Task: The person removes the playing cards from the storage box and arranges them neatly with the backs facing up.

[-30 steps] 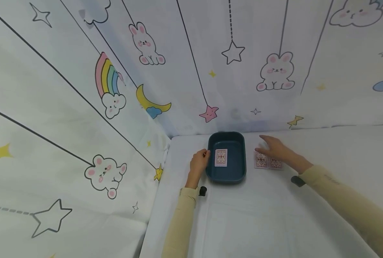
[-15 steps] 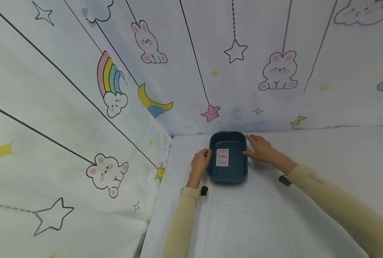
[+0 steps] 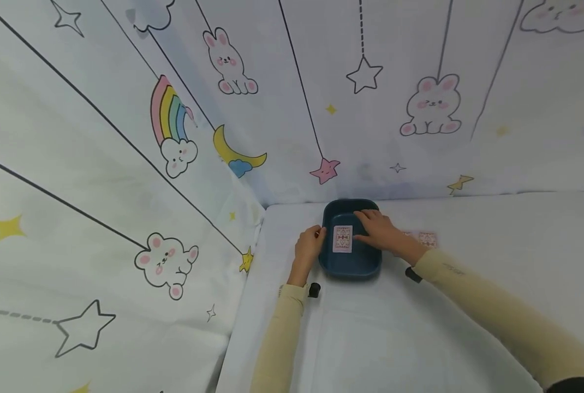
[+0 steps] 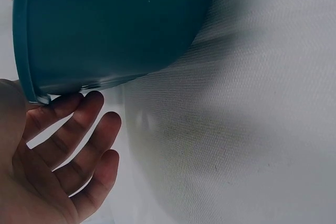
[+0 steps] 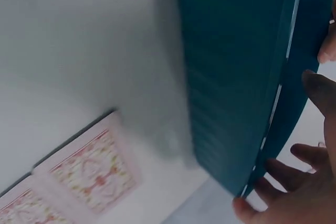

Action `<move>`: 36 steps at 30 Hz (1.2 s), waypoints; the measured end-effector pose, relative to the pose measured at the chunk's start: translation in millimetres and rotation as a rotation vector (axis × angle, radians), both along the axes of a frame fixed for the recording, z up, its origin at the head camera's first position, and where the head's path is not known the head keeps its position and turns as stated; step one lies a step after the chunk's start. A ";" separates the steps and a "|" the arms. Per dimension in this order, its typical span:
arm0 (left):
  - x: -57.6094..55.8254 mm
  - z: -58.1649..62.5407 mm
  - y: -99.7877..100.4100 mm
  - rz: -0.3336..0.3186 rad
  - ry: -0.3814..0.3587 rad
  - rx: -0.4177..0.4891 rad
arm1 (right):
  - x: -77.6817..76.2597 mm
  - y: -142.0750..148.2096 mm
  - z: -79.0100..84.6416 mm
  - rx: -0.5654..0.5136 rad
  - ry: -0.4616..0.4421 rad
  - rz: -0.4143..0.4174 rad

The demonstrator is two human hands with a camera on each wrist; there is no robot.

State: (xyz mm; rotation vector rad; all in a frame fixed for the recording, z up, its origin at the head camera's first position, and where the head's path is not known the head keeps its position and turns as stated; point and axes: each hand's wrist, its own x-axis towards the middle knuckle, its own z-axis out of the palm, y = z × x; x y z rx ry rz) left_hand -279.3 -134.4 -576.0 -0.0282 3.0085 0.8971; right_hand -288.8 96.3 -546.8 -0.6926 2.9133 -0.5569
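Observation:
A dark teal tray (image 3: 351,267) stands on the white table, with a red-and-white patterned playing card or small stack of cards (image 3: 343,239) lying face down inside. At its left rim my left hand (image 3: 309,246) grips the edge; the left wrist view shows several curled fingers (image 4: 97,140) against the outer wall, the thumb mostly hidden. My right hand (image 3: 381,232) is over the tray's right side, fingers spread and loosely bent, tips close to the card's right edge. Nothing shows between them. Two more patterned card piles (image 5: 94,171) lie side by side, right of the tray, partly behind my right wrist.
Behind the tray rises a white backdrop (image 3: 292,180) printed with cartoon rabbits and stars, meeting the table's back edge. A second printed sheet (image 3: 125,262) borders the left. White tablecloth (image 3: 395,338) stretches in front and to the right.
My right hand has moved left, from above the card piles beside the tray, across its right rim to over the inside. My left hand has stayed at the left rim.

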 end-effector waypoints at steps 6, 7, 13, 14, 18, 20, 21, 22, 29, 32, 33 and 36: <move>-0.8 -0.6 -1.5 -0.014 0.024 0.011 | -0.6 -22.8 3.8 0.025 0.037 -0.025; -0.8 -0.1 -1.8 -0.015 0.027 0.012 | -1.1 -26.4 4.4 0.025 0.041 -0.024; -1.6 1.3 -3.0 -0.024 0.035 0.006 | -10.2 -46.1 1.3 0.067 -0.028 -0.020; -1.8 0.9 -2.9 -0.025 0.033 0.004 | -11.9 -48.8 0.4 0.081 -0.047 -0.020; -1.4 -1.5 -2.4 -0.026 0.021 -0.003 | -17.2 -55.8 -3.7 0.138 -0.113 -0.005; -0.8 -2.4 -1.7 -0.025 0.020 0.000 | -17.8 -57.1 -4.7 0.164 -0.151 0.001; -0.3 -2.7 -1.5 -0.026 0.019 0.002 | -17.8 -57.3 -5.5 0.180 -0.171 0.003; 0.1 -3.0 -1.4 -0.026 0.021 0.005 | -17.6 -57.2 -5.9 0.193 -0.184 0.004; 0.1 -1.5 -0.6 -0.017 0.039 0.014 | -19.6 -57.2 -8.9 0.203 -0.228 -0.003; -0.6 -0.4 -1.2 -0.011 0.032 0.015 | -23.2 -57.0 -10.8 0.194 -0.231 -0.002; -1.0 -0.2 -1.5 -0.010 0.028 0.015 | -24.3 -56.9 -11.3 0.190 -0.231 -0.003; -2.0 0.7 -2.6 -0.011 0.025 0.012 | -26.8 -56.3 -12.2 0.176 -0.219 -0.005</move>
